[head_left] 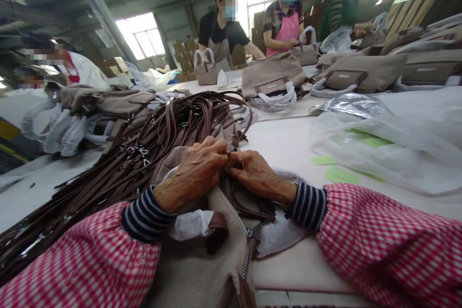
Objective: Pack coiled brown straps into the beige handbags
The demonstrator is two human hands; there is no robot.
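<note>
A beige handbag (209, 260) with a zipper lies in front of me on the white table (288, 139). My left hand (197, 171) is closed, fingers pinched on the bag's far top edge. My right hand (258, 173) is closed too and meets the left hand at a small metal fitting there. What the fingertips pinch is too small to name. A heap of brown leather straps (144, 149) with metal clips lies just beyond and to the left of my hands.
Clear plastic bags (390, 144) and green paper slips (337, 173) lie to the right. More beige handbags (272, 74) stand at the back and left. Several other people work at the table's far side and far left.
</note>
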